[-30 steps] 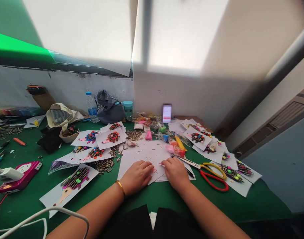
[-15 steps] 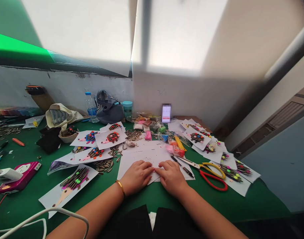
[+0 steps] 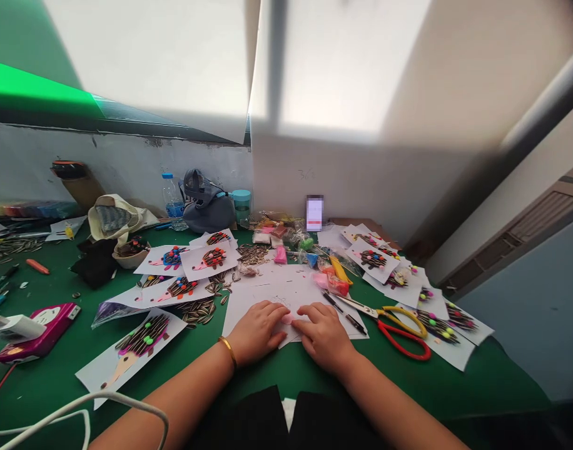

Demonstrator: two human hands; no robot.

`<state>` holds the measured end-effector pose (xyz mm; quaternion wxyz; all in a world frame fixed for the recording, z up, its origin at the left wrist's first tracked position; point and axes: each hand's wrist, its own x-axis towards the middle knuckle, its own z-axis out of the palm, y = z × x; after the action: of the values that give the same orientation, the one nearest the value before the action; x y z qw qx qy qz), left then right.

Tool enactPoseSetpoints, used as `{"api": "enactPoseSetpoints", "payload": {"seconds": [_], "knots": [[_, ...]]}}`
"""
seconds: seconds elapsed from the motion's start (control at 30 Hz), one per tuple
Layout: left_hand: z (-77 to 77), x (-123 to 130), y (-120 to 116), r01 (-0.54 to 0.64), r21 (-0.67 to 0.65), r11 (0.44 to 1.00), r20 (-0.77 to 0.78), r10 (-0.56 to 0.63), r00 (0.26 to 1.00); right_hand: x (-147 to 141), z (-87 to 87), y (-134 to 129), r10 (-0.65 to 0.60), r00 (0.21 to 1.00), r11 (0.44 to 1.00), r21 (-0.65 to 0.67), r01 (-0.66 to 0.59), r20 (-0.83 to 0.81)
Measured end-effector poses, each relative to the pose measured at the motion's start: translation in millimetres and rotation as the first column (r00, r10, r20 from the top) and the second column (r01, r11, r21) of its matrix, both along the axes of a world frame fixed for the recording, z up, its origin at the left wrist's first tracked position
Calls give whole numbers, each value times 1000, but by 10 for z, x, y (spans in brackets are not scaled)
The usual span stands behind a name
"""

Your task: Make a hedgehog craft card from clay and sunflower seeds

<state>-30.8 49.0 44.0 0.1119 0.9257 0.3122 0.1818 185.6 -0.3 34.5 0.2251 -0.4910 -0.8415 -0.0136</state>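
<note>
A small pink piece lies on white paper between my hands. My left hand rests palm down on the paper's lower left, fingers bent toward the piece, thumb apart from them. My right hand rests opposite it, its index fingertip at the right edge of the pink piece. Neither hand is closed round anything. Faint pencil lines show above the fingers. To the right of my right hand lie black pens and scissors with yellow and red handles.
Hedgehog pictures on cards lie at the left and right. Sunflower seeds are scattered beside the paper. Bags of coloured clay, a phone and a water bottle stand or lie farther back. A white cable crosses the lower left.
My hands have parted slightly, and the pink piece between them shows more. The left fingers have shifted a little off it. The whole view has moved slightly.
</note>
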Motion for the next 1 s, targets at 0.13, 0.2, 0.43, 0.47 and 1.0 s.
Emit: {"api": "enactPoseSetpoints", "payload": {"seconds": [0.13, 0.2, 0.43, 0.47, 1.0], "knots": [[-16, -11, 15, 14, -13, 1000, 24, -13, 1000, -34, 17, -15, 59, 998, 998, 22, -59, 0], [-29, -18, 20, 9, -17, 1000, 39, -8, 999, -34, 20, 1, 45, 999, 998, 35, -45, -2], [-100, -58, 49, -39, -14, 999, 66, 40, 997, 181, -19, 202, -338, 939, 941, 26, 337, 68], [-105, -62, 54, -43, -21, 999, 68, 44, 997, 205, -20, 227, -337, 936, 941, 9, 337, 100], [-57, -144, 90, -3, -42, 999, 64, 5, 998, -15, 7, 100, -80, 993, 992, 104, 71, 84]]}}
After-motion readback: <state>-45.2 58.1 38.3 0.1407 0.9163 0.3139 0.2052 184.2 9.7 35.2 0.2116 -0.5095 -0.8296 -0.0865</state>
